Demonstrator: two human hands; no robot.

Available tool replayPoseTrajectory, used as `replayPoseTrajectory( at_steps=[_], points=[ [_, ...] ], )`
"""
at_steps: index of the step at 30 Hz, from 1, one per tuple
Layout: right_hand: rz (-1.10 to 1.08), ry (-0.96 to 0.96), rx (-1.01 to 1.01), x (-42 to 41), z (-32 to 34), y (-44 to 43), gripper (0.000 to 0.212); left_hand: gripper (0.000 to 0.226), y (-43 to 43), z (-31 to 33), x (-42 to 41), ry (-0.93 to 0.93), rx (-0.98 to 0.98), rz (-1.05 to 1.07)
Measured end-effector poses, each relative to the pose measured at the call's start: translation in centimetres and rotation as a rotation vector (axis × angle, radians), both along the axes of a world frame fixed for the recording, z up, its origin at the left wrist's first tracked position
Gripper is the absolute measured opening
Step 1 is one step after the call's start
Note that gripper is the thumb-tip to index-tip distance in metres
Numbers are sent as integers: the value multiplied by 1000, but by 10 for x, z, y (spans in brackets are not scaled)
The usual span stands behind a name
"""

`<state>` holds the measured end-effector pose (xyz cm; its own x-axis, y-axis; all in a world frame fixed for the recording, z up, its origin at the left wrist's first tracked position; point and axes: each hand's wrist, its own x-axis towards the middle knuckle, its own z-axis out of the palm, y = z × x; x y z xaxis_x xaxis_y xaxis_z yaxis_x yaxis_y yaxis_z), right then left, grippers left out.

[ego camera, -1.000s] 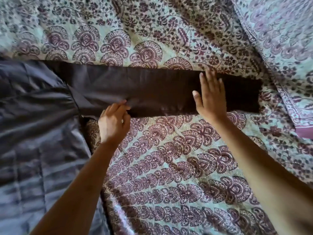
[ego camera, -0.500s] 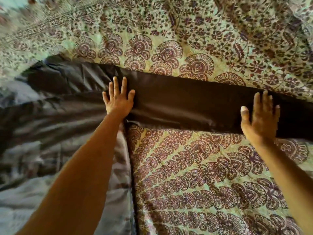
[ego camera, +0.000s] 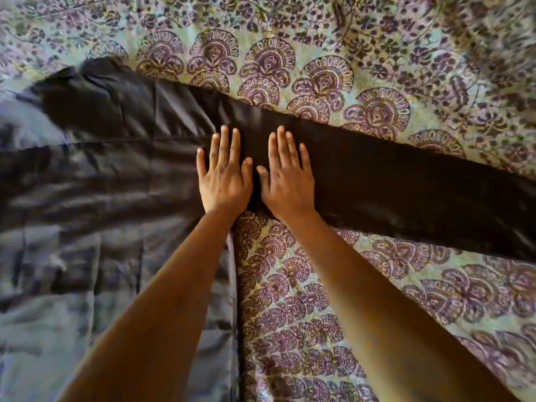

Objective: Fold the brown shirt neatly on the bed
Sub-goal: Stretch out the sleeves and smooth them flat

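Left hand: Your left hand [ego camera: 224,181] lies flat on the brown shirt [ego camera: 406,195], fingers straight and slightly spread, palm pressing down, gripping nothing.
Right hand: Your right hand [ego camera: 288,181] lies flat just beside it, thumbs nearly touching, also pressing the cloth and holding nothing.
Shirt: It lies under both palms. A long dark band runs from your hands to the right edge, and a wider, wrinkled part spreads left, partly blurred.
Bed: The bed [ego camera: 319,285] shows pale green cloth with purple fan patterns above and below the band.
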<state>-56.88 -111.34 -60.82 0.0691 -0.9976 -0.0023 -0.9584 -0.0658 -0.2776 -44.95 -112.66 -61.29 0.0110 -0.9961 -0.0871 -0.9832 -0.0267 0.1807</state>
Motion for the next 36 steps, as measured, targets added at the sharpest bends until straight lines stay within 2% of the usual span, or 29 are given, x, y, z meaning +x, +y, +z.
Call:
replayPoseTrajectory(
  at_steps=[4, 10, 16, 19, 21, 23, 25, 27, 32, 36],
  points=[
    [43, 68, 10, -20, -5, 1, 62, 64, 1, -1, 0, -2, 4, -6],
    [-71, 106, 72, -85, 4, 18, 62, 62, 1, 0, 1, 3, 25, 5],
    [-307, 131, 108, -176, 9, 53, 67, 63, 2, 0, -1, 4, 13, -10],
    [-308, 142, 119, -204, 10, 65, 68, 65, 2, 8, -5, -19, 18, 33],
    [-291, 140, 121, -207, 9, 66, 68, 65, 5, 20, -30, -27, -2, 45],
    [-292, 142, 128, -206, 8, 65, 68, 64, 13, 30, -88, 62, -30, -100],
    [-285, 137, 129, -206, 8, 64, 68, 64, 30, 31, -158, 159, 21, -290],
    [-281, 143, 137, -212, 7, 67, 67, 63, 45, 25, -208, 180, 68, -322],
    [-275, 151, 155, -242, 10, 83, 65, 58, 47, 5, -217, 56, 22, -281],
    [-419, 144, 141, -299, 12, 110, 68, 58, 48, 6, -220, 51, 29, -288]
  ],
)
